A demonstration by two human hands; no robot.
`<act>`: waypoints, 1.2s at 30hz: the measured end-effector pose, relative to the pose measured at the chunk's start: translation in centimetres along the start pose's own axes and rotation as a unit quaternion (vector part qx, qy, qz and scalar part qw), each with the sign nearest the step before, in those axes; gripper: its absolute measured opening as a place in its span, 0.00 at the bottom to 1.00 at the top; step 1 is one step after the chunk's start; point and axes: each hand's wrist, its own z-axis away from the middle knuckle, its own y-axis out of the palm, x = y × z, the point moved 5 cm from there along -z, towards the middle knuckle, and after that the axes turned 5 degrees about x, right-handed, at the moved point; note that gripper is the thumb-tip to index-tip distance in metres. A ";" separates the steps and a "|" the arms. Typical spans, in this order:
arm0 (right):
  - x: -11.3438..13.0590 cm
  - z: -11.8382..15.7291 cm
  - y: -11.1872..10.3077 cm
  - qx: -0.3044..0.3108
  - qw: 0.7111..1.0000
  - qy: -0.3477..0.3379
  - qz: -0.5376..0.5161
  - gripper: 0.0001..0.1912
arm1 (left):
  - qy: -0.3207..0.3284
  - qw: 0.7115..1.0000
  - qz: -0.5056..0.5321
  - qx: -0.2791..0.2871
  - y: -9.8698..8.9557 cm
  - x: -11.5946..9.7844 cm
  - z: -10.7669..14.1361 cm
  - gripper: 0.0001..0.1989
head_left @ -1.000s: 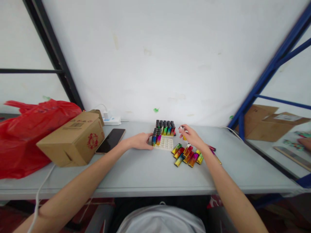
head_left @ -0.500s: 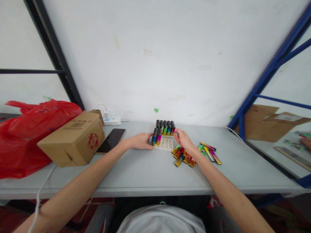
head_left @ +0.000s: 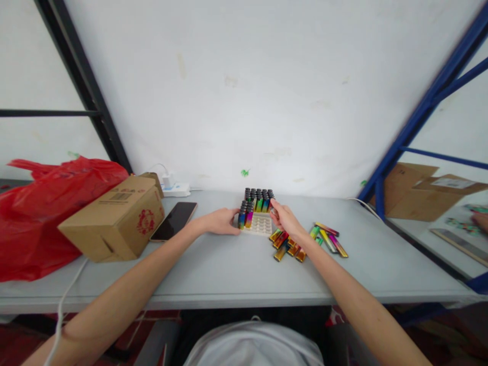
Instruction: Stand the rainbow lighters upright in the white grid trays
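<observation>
A white tray (head_left: 263, 225) with rows of round sockets sits on the table. Lighters (head_left: 259, 201) with black tops and shiny coloured bodies stand upright along its back and left side. At the tray's left edge my left hand (head_left: 221, 222) is curled round the corner, thumb at the front, steadying it. My right hand (head_left: 284, 217) is closed in a pinch at the tray's right side, beside the back rows. A small metallic end, apparently of a lighter, shows between its fingers; the rest is hidden. Loose lighters (head_left: 282, 249) lie piled under and beside my right wrist.
On the left are a cardboard box (head_left: 114, 218), a red plastic bag (head_left: 46, 218) and a dark phone (head_left: 174, 221). A power strip (head_left: 176, 190) lies by the wall. Blue rack posts (head_left: 415, 122) rise at the right, with an open carton (head_left: 412, 195) beyond.
My right hand has shifted slightly left, closer over the tray's right edge. My left hand and the tray have stayed put.
</observation>
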 end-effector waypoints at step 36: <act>2.2 0.9 1.9 0.002 0.951 -0.207 0.232 0.15 | 0.000 1.000 0.003 -0.005 0.1 0.1 0.0 0.29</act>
